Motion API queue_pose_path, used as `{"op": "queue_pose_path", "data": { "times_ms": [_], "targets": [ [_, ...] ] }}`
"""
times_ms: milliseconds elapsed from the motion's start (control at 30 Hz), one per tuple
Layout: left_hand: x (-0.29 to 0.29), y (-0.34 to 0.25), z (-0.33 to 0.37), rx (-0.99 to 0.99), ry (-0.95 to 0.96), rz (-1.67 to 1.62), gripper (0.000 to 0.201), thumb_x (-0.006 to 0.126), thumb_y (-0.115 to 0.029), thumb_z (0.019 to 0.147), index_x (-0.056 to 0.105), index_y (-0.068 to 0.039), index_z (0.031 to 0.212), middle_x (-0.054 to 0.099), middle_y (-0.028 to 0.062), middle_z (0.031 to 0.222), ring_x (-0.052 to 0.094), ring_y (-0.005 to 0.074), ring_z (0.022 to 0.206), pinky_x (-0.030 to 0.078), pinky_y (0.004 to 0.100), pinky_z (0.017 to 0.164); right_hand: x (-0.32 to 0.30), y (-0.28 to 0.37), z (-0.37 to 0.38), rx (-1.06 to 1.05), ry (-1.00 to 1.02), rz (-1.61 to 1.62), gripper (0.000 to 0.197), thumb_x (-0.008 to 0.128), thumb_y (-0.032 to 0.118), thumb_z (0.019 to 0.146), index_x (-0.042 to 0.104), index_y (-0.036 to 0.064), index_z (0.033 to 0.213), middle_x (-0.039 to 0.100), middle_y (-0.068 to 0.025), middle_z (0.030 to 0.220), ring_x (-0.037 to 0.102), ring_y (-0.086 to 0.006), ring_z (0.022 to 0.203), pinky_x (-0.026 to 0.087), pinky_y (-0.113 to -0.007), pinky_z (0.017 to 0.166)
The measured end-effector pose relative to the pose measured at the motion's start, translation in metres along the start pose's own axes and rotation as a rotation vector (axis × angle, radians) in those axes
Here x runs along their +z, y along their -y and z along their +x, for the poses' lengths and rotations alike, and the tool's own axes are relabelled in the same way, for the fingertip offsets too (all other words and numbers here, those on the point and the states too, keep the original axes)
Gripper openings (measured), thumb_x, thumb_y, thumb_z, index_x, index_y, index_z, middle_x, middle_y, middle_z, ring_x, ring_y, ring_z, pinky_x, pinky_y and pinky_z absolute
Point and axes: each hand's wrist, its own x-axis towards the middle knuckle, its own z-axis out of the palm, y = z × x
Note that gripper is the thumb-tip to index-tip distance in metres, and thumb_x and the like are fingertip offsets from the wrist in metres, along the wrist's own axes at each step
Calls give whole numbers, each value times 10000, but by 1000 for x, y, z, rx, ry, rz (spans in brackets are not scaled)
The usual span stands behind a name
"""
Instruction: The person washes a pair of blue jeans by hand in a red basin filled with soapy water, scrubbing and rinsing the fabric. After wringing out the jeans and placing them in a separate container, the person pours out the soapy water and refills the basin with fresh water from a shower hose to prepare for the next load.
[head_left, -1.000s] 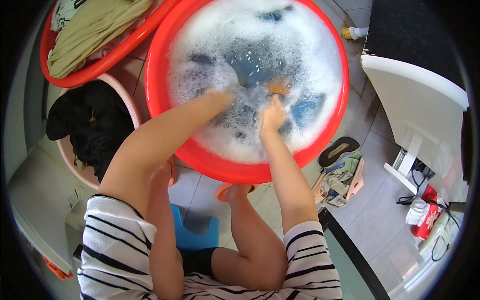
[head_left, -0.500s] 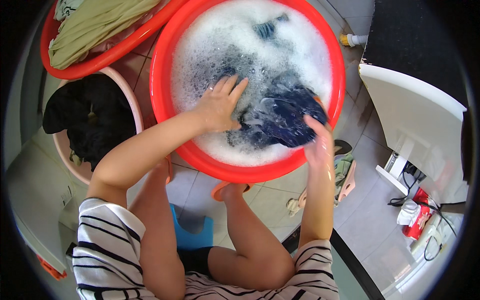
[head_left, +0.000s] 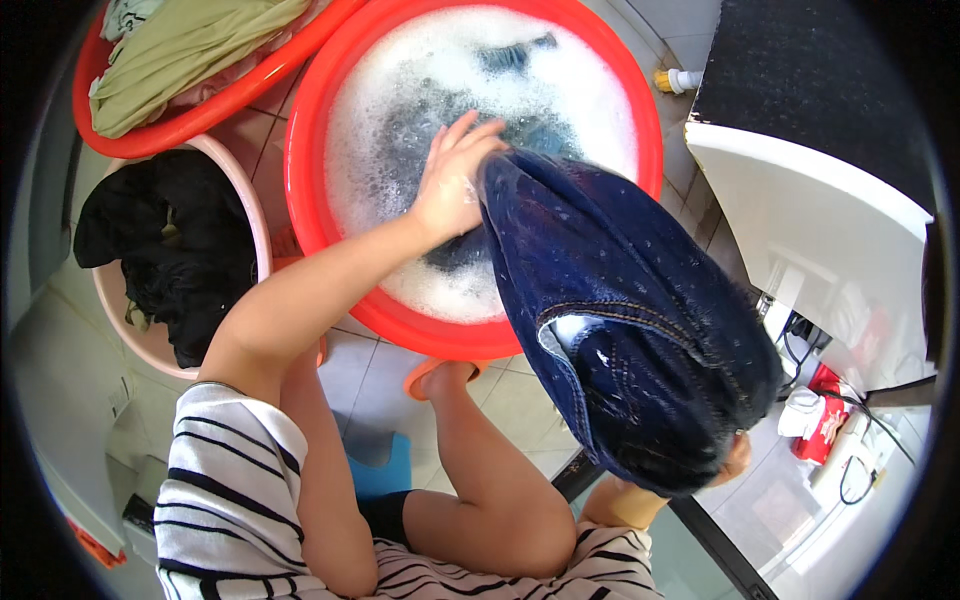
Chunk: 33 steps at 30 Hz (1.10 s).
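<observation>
A wet pair of dark blue jeans [head_left: 630, 270] is raised out of the soapy water, stretching from over the red basin [head_left: 305, 230] down toward the lower right. My right hand [head_left: 736, 460] grips its lower end; most of that hand is behind the cloth and only some fingers show. Beside the upper left end of the jeans is my left hand [head_left: 455, 180], its fingers stretched out over the suds and its edge against the cloth. White foam covers much of the water. A bit of blue denim [head_left: 510, 57] pokes through the foam at the far side.
A pink basin [head_left: 262, 215] with black clothes [head_left: 190, 250] stands at the left. Behind it, another red tub [head_left: 130, 148] holds a pale green cloth [head_left: 190, 55]. At the right are a white panel [head_left: 820, 210] and cables [head_left: 850, 480]. A blue stool [head_left: 385, 465] is beneath me.
My right hand has lifted the jeans out of the water and brought them toward me, down and to the right. The left hand has shifted slightly right, beside the raised cloth.
</observation>
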Motion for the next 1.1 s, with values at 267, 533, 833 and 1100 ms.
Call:
{"op": "queue_pose_path", "data": {
  "times_ms": [267,533,833,1100],
  "targets": [
    [-68,-60,12,-563,-212,-1068,240,586,-41,846,575,15,1079,635,70,981,599,122,854,508,261,759,-68,-113,58,579,229,-126,462,596,57,801,454,10,1238,530,-132,1223,512,-263,1133,363,-411,1012],
    [-59,-116,-18,328,87,-431,114,553,-32,644,482,-19,733,497,134,711,535,347,720,458,403,643,-19,-190,70,1233,322,560,908,594,631,733,321,10,1336,331,-230,1370,342,-389,1245,350,-555,974],
    [-63,-112,-61,154,284,-906,172,649,-39,777,576,6,926,570,136,852,581,290,817,457,325,709,-22,-185,76,925,267,379,795,580,541,766,373,2,1312,416,-211,1311,424,-361,1186,380,-502,973],
    [-66,-52,-34,-357,83,-948,210,659,-7,744,618,6,949,609,64,950,571,103,896,461,241,794,-18,-116,86,194,327,-291,697,567,460,795,420,-6,1291,492,-193,1259,497,-335,1133,407,-454,971]
  ]
}}
